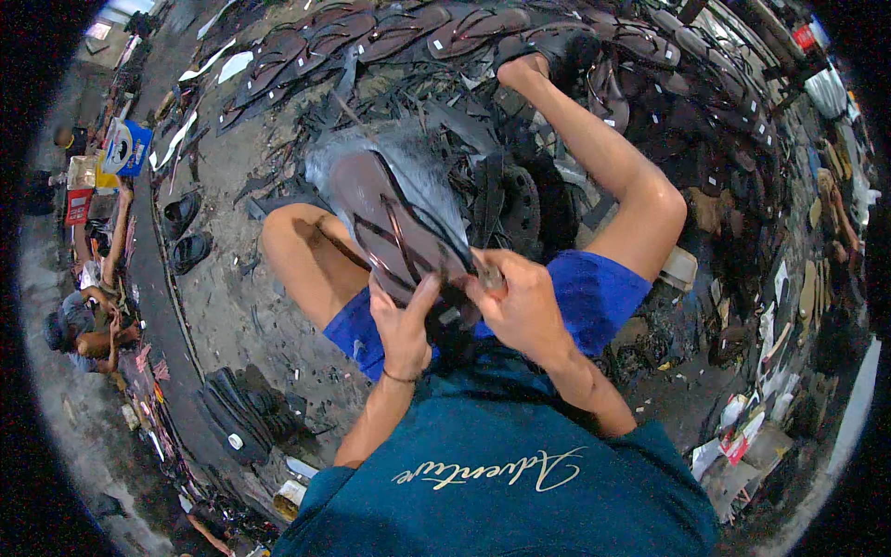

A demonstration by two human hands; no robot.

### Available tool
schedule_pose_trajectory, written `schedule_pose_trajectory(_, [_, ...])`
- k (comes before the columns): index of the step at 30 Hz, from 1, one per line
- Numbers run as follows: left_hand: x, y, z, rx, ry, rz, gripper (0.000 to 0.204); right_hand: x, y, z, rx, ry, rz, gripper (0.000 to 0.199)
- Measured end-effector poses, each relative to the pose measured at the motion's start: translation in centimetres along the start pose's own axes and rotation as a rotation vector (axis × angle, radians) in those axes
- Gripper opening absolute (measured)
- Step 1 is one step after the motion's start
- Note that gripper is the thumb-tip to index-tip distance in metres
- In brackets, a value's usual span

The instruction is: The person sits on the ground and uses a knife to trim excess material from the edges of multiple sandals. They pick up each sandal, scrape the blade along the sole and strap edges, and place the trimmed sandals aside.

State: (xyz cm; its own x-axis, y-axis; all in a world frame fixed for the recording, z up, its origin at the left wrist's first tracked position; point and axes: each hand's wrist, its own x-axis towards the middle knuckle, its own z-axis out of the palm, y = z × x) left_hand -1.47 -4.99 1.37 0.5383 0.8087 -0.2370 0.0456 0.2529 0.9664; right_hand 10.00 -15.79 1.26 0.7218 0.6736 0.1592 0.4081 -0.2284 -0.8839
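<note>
A brown flip-flop (369, 188) with dark glossy straps lies tilted in front of me, its toe end pointing away. My left hand (405, 320) is closed round its heel end, the thumb on top of the footbed. At the right edge of the sole my right hand (522, 302) is closed round a short tool with a brownish handle (488, 272). The tool's working end cannot be made out. Under the flip-flop, a worn bluish-grey pad (432, 167) shows between my bent legs.
Dark offcuts (278, 139) litter the floor. Rows of brown flip-flops (473, 32) curve along the far side and right. Stacked dark soles (243, 413) lie at the lower left, black sandals (190, 251) at the left. Another person (88, 325) sits at the far left.
</note>
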Motion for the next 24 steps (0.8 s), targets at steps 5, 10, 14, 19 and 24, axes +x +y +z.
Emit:
schedule_pose_trajectory(5, [4.8,3.3,0.3,-0.556,0.030,-0.328,0.030,2.6,-3.3,-4.5,0.225,0.034,0.191,0.031])
schedule_pose_trajectory(10, [4.7,3.5,-0.3,-0.600,0.086,-0.360,0.033,-3.6,-1.3,-6.8,0.000,-0.051,0.054,0.032])
schedule_pose_trajectory(14, [3.7,2.6,-0.5,-0.646,0.179,-0.433,0.034,-7.7,-1.5,-6.4,0.028,-0.234,0.237,0.034])
schedule_pose_trajectory(19, [2.3,2.0,-1.0,-0.596,0.149,-0.404,0.034,-9.1,-1.7,-6.4,0.043,-0.240,0.280,0.032])
schedule_pose_trajectory(24, [1.1,-0.3,-3.0,-0.477,0.123,-0.418,0.035,-7.6,-2.2,-3.3,-0.017,-0.162,0.222,0.032])
